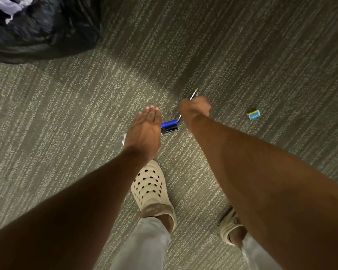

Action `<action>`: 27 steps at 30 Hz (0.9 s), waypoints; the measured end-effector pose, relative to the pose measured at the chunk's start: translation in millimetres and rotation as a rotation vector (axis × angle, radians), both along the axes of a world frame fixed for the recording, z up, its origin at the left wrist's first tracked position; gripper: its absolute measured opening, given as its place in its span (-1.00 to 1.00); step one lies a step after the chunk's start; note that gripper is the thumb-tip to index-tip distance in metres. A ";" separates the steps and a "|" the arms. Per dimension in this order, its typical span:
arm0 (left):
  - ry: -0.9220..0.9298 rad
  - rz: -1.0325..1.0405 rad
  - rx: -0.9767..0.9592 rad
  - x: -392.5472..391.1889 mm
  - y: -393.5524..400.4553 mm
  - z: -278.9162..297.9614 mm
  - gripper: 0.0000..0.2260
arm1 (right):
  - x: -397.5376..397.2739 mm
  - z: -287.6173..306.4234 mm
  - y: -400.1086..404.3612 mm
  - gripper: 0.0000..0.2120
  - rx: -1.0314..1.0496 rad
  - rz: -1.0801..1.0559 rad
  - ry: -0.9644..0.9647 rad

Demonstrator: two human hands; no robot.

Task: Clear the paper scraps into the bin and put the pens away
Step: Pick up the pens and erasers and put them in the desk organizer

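Note:
My right hand (pixel 195 108) is closed around a thin pen (pixel 194 94), whose tip sticks out above the fist and whose other end shows below it. My left hand (pixel 146 131) is flat with fingers together, and blue and black pen ends (pixel 169 127) stick out from under its palm side. A bit of white (pixel 124 138) shows at its left edge; whether that is paper I cannot tell. The bin with a black liner (pixel 41 30) sits at the top left, white paper scraps (pixel 10 6) inside it.
A small blue and yellow eraser-like block (pixel 253 115) lies on the carpet to the right of my right hand. My two feet in cream clogs (pixel 152 190) stand below the hands. Grey-green striped carpet (pixel 66 106) covers the floor.

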State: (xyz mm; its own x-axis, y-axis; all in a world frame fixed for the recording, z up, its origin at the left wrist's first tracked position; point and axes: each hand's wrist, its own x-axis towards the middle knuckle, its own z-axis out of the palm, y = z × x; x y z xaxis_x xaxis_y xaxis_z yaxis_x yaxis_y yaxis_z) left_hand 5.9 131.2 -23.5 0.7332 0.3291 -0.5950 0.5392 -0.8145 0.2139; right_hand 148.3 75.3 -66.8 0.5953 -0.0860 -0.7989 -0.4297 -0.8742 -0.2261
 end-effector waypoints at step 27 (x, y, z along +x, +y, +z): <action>-0.109 -0.191 0.067 92.0 -11.6 218.7 -0.35 | 43.8 237.4 -97.6 -0.65 0.046 1.134 -0.657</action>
